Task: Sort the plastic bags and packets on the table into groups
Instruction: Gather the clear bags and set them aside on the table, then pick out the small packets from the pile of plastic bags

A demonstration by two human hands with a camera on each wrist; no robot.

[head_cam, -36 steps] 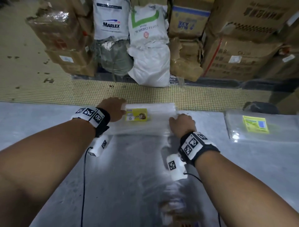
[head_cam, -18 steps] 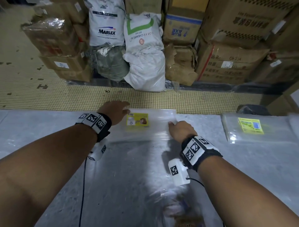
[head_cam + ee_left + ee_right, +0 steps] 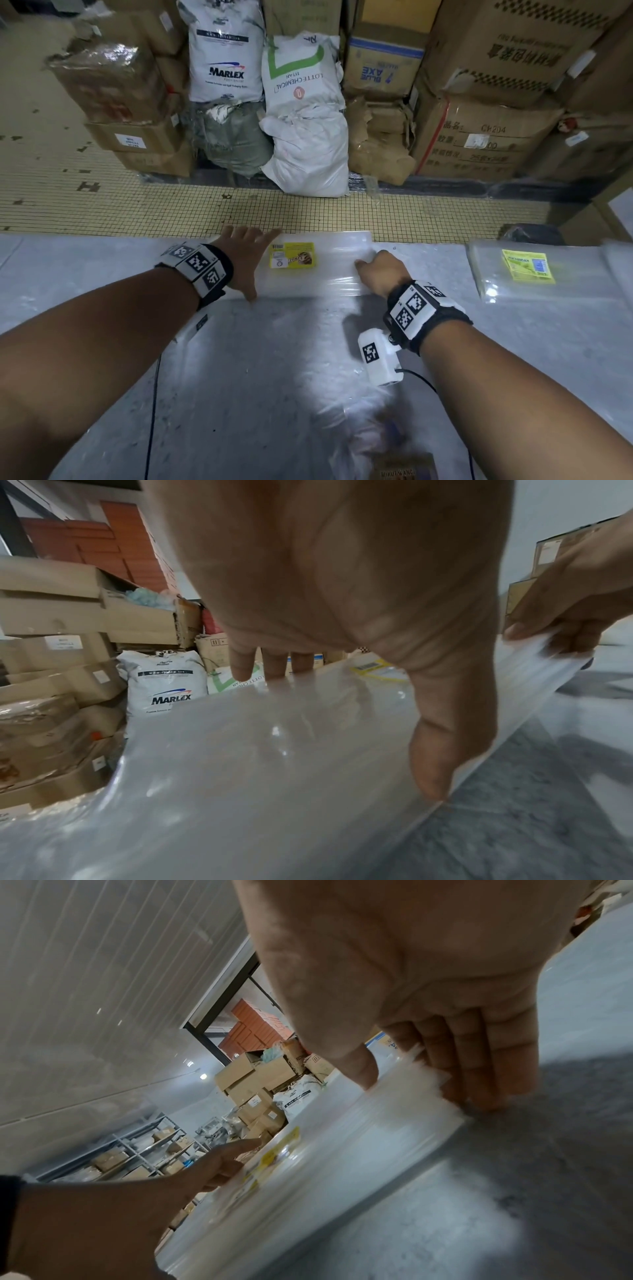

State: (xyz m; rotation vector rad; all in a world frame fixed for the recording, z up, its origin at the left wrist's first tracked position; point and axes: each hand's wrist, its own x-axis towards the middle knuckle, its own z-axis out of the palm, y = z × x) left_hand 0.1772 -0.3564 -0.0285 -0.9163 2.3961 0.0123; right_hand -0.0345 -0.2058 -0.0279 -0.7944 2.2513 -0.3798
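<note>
A stack of clear plastic bags with a yellow label lies at the far edge of the grey table. My left hand rests flat on its left end, fingers spread and straight, thumb pointing back along the plastic. My right hand pinches the stack's right edge, thumb on top and fingers against the side. A second clear stack with a yellow-green label lies at the far right, apart from both hands.
A crumpled clear packet with a brown and purple label lies at the table's near edge. Beyond the table are a tiled floor, white sacks and stacked cardboard boxes. A dark bag sits at the far right edge.
My left hand's fingers have uncurled and spread flat on the stack's left end. My right hand has stayed at the right edge, its pinch now on the corner.
</note>
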